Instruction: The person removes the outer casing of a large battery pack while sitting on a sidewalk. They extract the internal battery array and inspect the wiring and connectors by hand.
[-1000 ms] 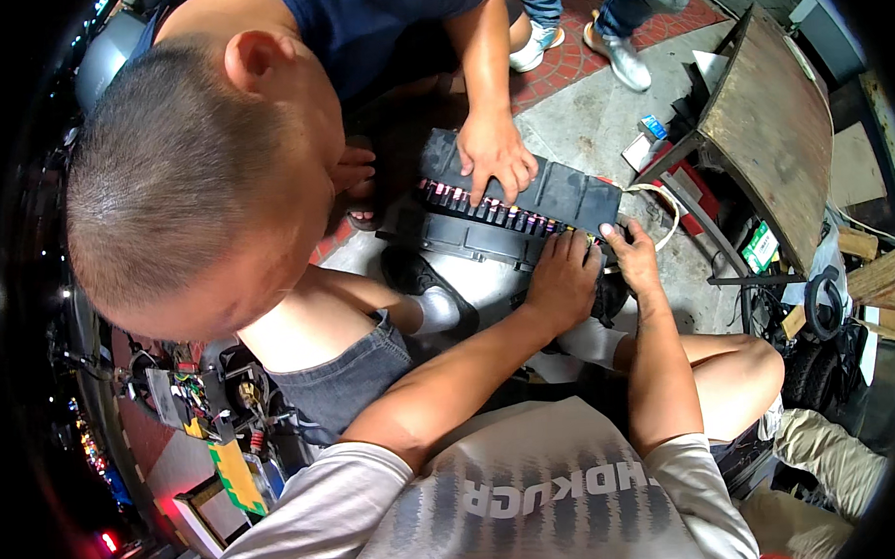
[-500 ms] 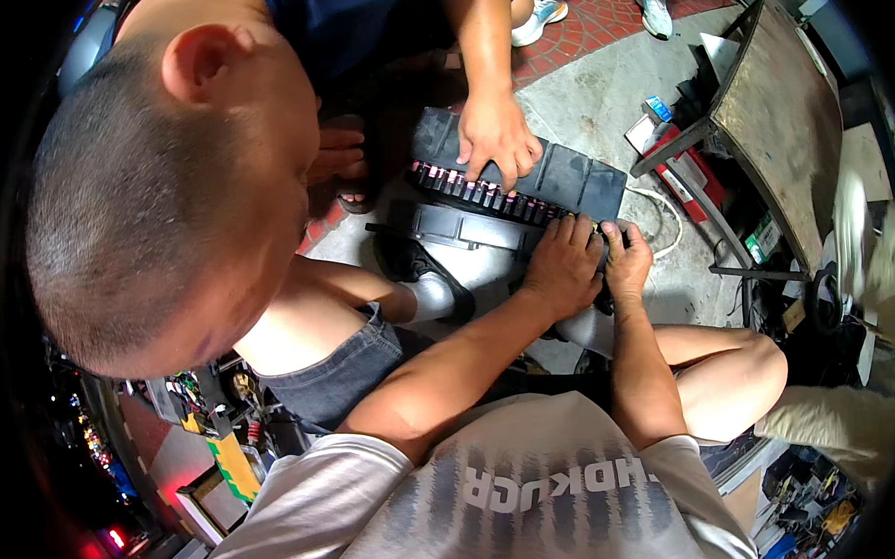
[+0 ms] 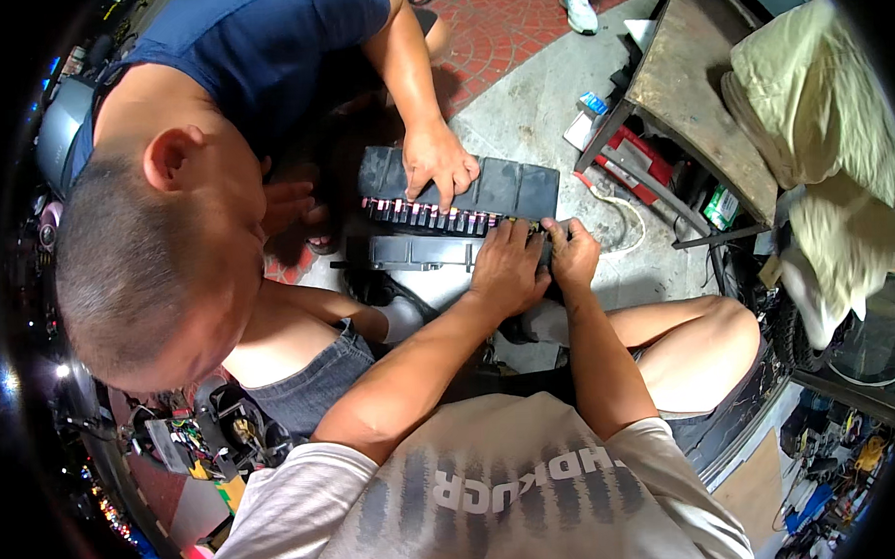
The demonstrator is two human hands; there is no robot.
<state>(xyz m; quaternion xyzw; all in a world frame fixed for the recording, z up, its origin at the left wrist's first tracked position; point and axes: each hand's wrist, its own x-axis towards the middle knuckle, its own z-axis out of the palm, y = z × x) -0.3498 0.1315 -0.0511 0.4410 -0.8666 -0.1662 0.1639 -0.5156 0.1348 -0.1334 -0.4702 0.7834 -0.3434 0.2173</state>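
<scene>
A long black segmented case [image 3: 508, 187] lies before me, with a row of small dark cylindrical pieces with pink ends [image 3: 425, 212] along it and a black strip [image 3: 412, 251] alongside. My left hand [image 3: 506, 268] grips the case's right end with bent fingers over the row. Beside it, my right hand [image 3: 572, 250] is closed, thumb and fingers pinched on that end's corner; their exact hold is partly hidden. A co-worker's hand [image 3: 436, 162] presses on the case from the far side, fingers reaching onto the row. Their other hand [image 3: 287, 206] is partly hidden by their head.
A co-worker in navy [image 3: 232, 41] leans in from the left. At right stand a worn metal table [image 3: 697, 93], red case [image 3: 636, 160], pale cable [image 3: 633, 234] and beige-trousered figure [image 3: 815, 89]. Loose electronics [image 3: 192, 436] lie lower left; another person's shoe [image 3: 581, 14] shows above.
My right fingers have curled in at the case's end. The camera view has shifted, so the case appears farther left. Pale beige fabric has moved up along the right side, beside the table.
</scene>
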